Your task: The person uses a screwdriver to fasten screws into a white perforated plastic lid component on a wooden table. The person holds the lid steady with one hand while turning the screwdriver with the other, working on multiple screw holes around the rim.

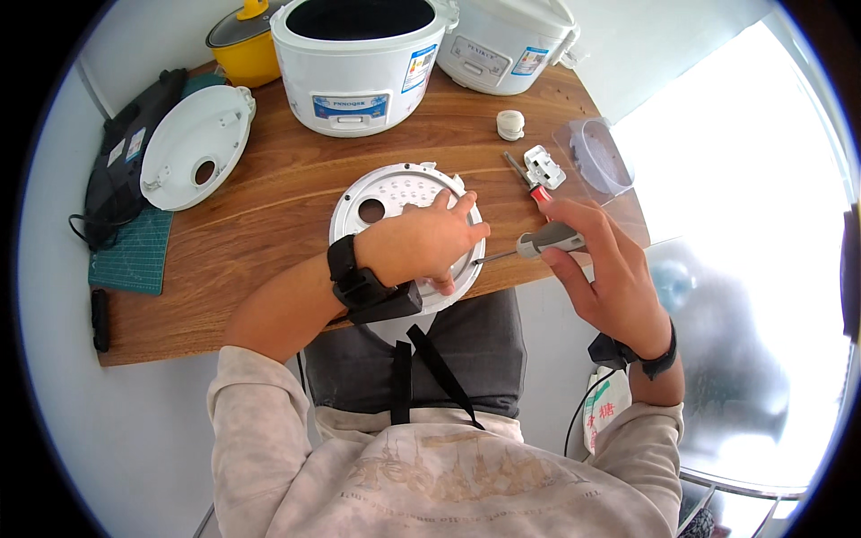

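A round white rice cooker lid (395, 186) with a dark hole and small raised dots lies near the table's front edge. My left hand (417, 242) stretches across it, fingers hooked toward its right rim and thumb at the near side, holding it. In my right hand (610, 273) is a screwdriver (549, 239) with a grey handle, gripped between thumb and fingers. Its shaft points left, and the tip meets the lid's right rim. Whether the tip sits in a screw is too small to tell. My left hand and wrist cover much of the lid.
Farther right lie a red-handled screwdriver (540, 194), a small white part (543, 168), a round white cap (510, 125) and a clear plastic box (599, 160). Two white rice cookers (359, 76), a yellow pot (247, 61), a white lid shell (184, 148) and a green cutting mat (134, 255) stand around.
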Motion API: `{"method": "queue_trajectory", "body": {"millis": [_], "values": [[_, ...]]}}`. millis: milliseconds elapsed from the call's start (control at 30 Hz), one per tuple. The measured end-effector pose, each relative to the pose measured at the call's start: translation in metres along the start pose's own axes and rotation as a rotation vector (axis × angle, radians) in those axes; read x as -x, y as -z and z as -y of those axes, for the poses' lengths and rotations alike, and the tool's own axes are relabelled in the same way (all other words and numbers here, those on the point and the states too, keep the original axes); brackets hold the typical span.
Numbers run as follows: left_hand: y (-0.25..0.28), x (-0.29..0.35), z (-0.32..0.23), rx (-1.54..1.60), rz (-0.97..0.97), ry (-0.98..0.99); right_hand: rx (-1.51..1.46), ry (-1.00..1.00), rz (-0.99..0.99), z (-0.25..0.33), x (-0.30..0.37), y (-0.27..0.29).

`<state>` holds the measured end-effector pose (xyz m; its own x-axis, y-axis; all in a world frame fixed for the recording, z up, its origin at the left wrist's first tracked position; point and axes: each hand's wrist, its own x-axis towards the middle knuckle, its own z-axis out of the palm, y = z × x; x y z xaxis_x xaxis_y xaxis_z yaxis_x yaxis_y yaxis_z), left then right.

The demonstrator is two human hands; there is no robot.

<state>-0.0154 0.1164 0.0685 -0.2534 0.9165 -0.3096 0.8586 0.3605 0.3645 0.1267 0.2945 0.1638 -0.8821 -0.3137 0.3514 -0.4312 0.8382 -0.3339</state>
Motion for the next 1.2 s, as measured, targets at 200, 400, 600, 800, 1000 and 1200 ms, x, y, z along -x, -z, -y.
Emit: {"method": "queue_trajectory", "body": {"millis": [200,400,600,800,1000,1200], "values": [[-0.001,0.002,0.002,0.015,-0.018,-0.022,-0.082,-0.014,0.074,0.003,-0.016,0.017],[-0.004,0.000,0.002,-0.014,-0.020,-0.006,-0.105,-0.093,0.171,-0.016,-0.025,0.027],[0.001,-0.001,-0.002,-0.012,0.015,0.012,0.203,-0.090,0.201,-0.016,-0.021,0.025],[-0.001,0.001,0.000,-0.013,0.008,0.004,-0.041,0.092,0.154,0.003,-0.027,0.019],[-0.001,0.000,0.001,0.003,0.007,-0.007,0.193,0.057,0.262,-0.001,-0.033,0.016],[-0.002,0.000,-0.001,-0.009,-0.003,0.014,0.062,0.040,0.320,0.009,-0.040,0.027]]}}
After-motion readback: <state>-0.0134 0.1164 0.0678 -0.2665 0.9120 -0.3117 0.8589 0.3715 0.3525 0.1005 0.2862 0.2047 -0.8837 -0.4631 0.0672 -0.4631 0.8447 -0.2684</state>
